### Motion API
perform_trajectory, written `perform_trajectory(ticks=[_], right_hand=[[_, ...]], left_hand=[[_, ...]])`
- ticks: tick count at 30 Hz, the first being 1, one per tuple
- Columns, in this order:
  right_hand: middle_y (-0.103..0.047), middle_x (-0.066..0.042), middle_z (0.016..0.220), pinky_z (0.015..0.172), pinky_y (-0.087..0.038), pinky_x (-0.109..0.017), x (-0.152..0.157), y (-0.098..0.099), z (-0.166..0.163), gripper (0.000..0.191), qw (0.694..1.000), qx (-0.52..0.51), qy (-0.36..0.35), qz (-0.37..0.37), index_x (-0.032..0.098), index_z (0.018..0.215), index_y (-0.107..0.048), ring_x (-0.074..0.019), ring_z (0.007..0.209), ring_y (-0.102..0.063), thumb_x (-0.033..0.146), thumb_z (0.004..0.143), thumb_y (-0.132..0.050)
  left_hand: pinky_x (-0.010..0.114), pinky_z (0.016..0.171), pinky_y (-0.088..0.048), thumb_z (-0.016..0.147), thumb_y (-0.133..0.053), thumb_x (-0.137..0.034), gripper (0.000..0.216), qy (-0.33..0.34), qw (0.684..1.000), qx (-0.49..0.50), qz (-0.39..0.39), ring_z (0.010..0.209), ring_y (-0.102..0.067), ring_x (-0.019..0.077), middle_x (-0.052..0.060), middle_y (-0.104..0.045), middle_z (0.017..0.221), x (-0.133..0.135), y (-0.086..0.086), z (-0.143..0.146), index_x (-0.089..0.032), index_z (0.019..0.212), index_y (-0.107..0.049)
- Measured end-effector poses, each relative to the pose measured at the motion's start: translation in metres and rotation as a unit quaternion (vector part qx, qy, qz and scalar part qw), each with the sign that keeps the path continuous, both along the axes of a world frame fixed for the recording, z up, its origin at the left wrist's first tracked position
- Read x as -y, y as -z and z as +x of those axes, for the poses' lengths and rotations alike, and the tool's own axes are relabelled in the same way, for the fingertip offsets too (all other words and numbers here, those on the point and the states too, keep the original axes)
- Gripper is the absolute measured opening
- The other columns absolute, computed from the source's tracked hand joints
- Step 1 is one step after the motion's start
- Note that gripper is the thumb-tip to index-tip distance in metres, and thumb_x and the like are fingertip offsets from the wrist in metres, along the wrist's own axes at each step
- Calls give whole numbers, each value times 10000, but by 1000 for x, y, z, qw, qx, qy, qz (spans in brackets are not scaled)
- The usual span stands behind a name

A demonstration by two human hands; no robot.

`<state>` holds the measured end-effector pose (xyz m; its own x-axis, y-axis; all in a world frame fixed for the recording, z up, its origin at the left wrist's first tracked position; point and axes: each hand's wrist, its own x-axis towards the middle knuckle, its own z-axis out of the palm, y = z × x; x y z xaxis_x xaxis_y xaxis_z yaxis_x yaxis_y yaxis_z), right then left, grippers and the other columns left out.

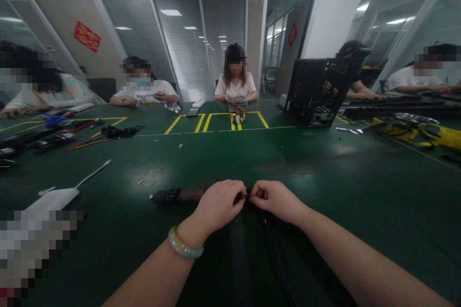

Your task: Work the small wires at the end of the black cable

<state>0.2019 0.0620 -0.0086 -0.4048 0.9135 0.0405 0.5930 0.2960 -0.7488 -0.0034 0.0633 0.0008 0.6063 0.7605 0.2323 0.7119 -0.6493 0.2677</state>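
Observation:
In the head view a dark cylindrical tool (187,196) with a brownish body and a metal tip, like an in-line electric screwdriver, lies on the green table. Its rear part is hidden behind my left hand (220,205), which wears a pale green bangle (185,243). The fingers of that hand are pinched together near the tool's rear end. My right hand (276,200) is closed in a pinch too, its fingertips almost meeting the left ones. Between them is a small dark piece, too small to name. A black cable (275,254) runs from beneath the right hand toward me.
A white device (59,196) with a cable lies at left. Loose wires (118,130) and dark parts lie farther left. A black computer case (317,91) stands back right, near yellow material (435,136). Several people sit around the table (201,158), one opposite holding a wired grey unit (238,103).

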Motion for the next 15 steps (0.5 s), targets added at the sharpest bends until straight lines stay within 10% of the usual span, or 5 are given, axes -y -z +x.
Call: perform_trajectory(ticks=[15], right_hand=[[-680, 3, 748, 547, -387, -204, -1, 2, 0, 96, 1000, 1, 0, -3, 189, 856, -676, -124, 647, -602, 266, 820, -632]], left_hand=[[334, 772, -447, 845, -575, -220, 72, -4, 1000, -2, -6, 873, -574, 186, -4, -621, 911, 1, -4, 1, -221, 916, -563]])
